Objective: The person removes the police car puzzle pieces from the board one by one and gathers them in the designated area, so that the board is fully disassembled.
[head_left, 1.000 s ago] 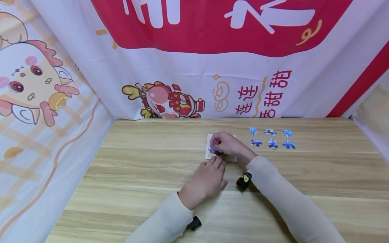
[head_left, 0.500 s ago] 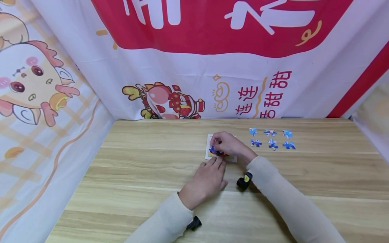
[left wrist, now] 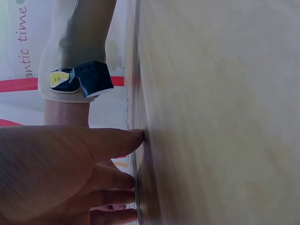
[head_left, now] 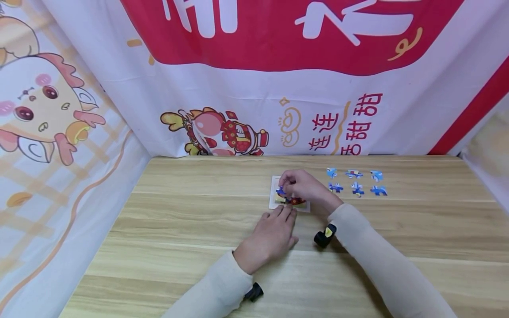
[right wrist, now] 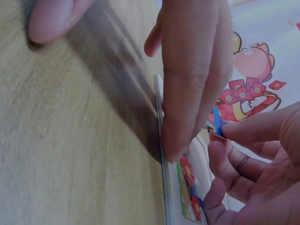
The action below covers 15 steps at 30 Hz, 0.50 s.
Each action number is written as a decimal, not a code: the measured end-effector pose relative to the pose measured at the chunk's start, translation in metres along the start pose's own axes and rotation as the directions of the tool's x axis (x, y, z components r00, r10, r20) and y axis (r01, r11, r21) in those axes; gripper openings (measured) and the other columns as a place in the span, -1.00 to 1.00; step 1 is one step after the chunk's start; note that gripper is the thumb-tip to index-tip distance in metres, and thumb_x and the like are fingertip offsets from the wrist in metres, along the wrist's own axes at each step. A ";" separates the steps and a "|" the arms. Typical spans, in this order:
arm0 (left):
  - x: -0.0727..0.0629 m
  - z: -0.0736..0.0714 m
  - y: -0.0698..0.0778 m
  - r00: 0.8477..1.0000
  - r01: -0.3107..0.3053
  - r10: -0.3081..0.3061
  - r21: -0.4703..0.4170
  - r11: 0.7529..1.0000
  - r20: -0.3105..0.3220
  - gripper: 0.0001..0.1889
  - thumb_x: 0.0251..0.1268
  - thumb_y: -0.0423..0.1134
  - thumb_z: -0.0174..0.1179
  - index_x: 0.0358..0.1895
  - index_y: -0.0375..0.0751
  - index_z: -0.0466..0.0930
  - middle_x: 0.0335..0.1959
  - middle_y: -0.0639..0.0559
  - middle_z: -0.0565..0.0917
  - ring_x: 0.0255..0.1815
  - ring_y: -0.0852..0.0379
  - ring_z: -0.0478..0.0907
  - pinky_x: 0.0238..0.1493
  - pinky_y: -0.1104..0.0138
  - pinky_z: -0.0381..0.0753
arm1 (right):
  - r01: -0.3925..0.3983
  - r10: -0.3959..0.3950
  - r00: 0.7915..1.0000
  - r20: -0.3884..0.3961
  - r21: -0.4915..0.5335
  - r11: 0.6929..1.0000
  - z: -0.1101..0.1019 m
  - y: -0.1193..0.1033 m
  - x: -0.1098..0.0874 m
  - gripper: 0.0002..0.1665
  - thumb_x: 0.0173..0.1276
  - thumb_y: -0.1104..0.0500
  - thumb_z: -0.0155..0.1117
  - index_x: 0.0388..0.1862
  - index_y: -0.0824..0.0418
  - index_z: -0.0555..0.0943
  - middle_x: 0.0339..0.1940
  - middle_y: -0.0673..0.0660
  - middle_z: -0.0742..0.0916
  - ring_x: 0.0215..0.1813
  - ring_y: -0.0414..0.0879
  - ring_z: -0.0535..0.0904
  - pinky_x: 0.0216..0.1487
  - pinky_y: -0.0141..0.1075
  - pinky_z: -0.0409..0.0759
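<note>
A small white-bordered puzzle board point(head_left: 272, 204) lies on the wooden table, with colourful pieces along its near side. My right hand point(head_left: 304, 185) pinches a blue puzzle piece point(right wrist: 218, 123) between thumb and fingertip, tilted over the board. In the head view that piece shows just under the fingertips. My left hand point(head_left: 272, 234) rests with extended fingers at the near edge of the board, the fingertips on its border. The left wrist view shows the left thumb point(left wrist: 115, 143) touching the table. Part of the board is hidden behind the right hand.
Several loose blue puzzle pieces point(head_left: 357, 189) lie in two rows right of the board. A printed cloth point(head_left: 238, 88) hangs along the table's back edge, another point(head_left: 51, 176) at the left. Each wrist wears a black camera point(head_left: 325, 235).
My right hand has shifted slightly right and back from the board's left side with the blue puzzle piece, uncovering more of the near pieces. The left hand has stayed put.
</note>
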<state>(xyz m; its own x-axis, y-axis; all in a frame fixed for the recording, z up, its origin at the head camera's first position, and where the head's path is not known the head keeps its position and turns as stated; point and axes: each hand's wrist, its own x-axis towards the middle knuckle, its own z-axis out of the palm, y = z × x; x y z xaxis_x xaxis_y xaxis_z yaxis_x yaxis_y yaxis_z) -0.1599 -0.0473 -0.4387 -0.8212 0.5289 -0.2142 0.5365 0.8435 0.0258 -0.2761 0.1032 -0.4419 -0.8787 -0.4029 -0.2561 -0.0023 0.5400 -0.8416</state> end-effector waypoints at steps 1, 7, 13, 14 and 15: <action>0.000 0.000 0.000 1.000 -0.002 0.002 -0.004 1.000 0.002 -0.25 0.55 0.16 0.15 0.62 -0.16 0.26 0.65 -0.03 0.30 0.64 -0.02 0.27 0.51 0.04 0.47 | 0.002 -0.002 1.000 -0.002 0.007 1.000 -0.001 0.001 -0.001 -0.74 0.38 0.40 0.11 -0.05 0.19 0.63 -0.20 0.13 0.70 -0.16 0.02 0.62 -0.09 -0.23 0.59; 0.001 0.001 0.000 1.000 -0.006 0.006 -0.002 1.000 -0.009 -0.24 0.54 0.15 0.17 0.62 -0.18 0.27 0.65 -0.03 0.31 0.63 -0.02 0.27 0.50 0.05 0.48 | 0.038 -0.038 0.999 -0.012 0.012 0.999 -0.006 0.007 -0.006 -0.77 0.42 0.37 0.13 -0.03 0.20 0.64 -0.19 0.15 0.72 -0.15 0.02 0.64 -0.05 -0.20 0.62; 0.000 0.000 -0.001 1.000 -0.009 0.009 0.010 1.000 -0.006 -0.24 0.54 0.16 0.16 0.62 -0.17 0.26 0.65 -0.03 0.30 0.64 -0.02 0.26 0.50 0.05 0.48 | 0.053 -0.055 0.997 -0.051 -0.047 0.997 -0.017 0.014 -0.019 -0.80 0.48 0.32 0.15 -0.03 0.18 0.66 -0.16 0.15 0.72 -0.13 0.01 0.64 -0.03 -0.19 0.61; 0.000 0.000 -0.001 1.000 -0.011 0.011 0.007 1.000 -0.006 -0.24 0.55 0.16 0.16 0.63 -0.17 0.26 0.65 -0.04 0.30 0.64 -0.03 0.26 0.50 0.04 0.48 | 0.060 -0.063 0.996 -0.055 -0.055 0.997 -0.020 0.015 -0.021 -0.81 0.48 0.32 0.15 -0.04 0.19 0.66 -0.16 0.15 0.72 -0.14 0.01 0.64 -0.04 -0.20 0.60; 0.001 0.000 -0.002 1.000 -0.012 0.012 0.000 1.000 -0.006 -0.24 0.56 0.16 0.14 0.63 -0.17 0.25 0.65 -0.05 0.29 0.64 -0.03 0.25 0.51 0.04 0.48 | 0.069 -0.073 0.996 -0.054 -0.061 0.996 -0.023 0.017 -0.023 -0.81 0.49 0.32 0.15 -0.04 0.20 0.66 -0.16 0.16 0.72 -0.14 0.01 0.64 -0.05 -0.20 0.61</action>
<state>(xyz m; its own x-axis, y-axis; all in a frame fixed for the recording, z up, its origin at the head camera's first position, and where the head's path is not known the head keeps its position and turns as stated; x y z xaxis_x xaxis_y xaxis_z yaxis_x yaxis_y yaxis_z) -0.1614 -0.0484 -0.4389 -0.8157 0.5397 -0.2084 0.5465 0.8370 0.0282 -0.2667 0.1385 -0.4395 -0.9008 -0.4004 -0.1682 -0.0924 0.5550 -0.8267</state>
